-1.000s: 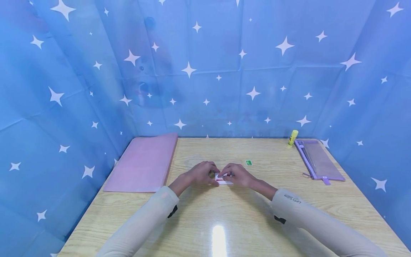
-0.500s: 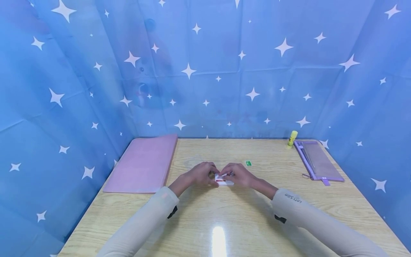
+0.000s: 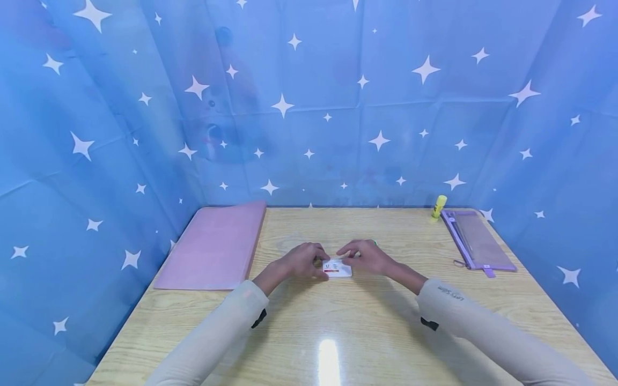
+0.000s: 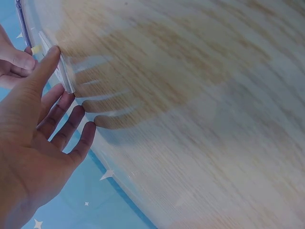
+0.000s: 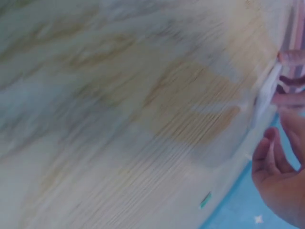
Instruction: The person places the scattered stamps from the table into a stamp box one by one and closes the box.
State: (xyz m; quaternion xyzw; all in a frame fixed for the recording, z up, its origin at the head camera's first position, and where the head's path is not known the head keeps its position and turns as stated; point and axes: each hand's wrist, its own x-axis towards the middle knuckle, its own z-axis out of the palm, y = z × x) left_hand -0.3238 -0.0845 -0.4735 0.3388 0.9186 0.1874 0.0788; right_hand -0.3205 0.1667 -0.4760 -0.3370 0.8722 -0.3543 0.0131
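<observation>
Pink folder point(image 3: 210, 246) left, yellow glue stick point(image 3: 439, 207) beside purple pouch point(image 3: 485, 241)

From head height we look forward and down across the table point(image 3: 386, 348); close, tilted views from each wrist both show the card point(image 3: 340, 271) edge-on.

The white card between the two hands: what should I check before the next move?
1. Left grip holding the white card by its edge: ok.
2. Card's printed side visible: ok, the print shows in the head view.
3. Right grip clear of the card: cannot tell; its fingertips are at the edge, contact unclear.
4. Green piece plain in the head view: not ok; right grip mostly hides it.
5. Glue stick standing: ok, beside the purple pouch.
</observation>
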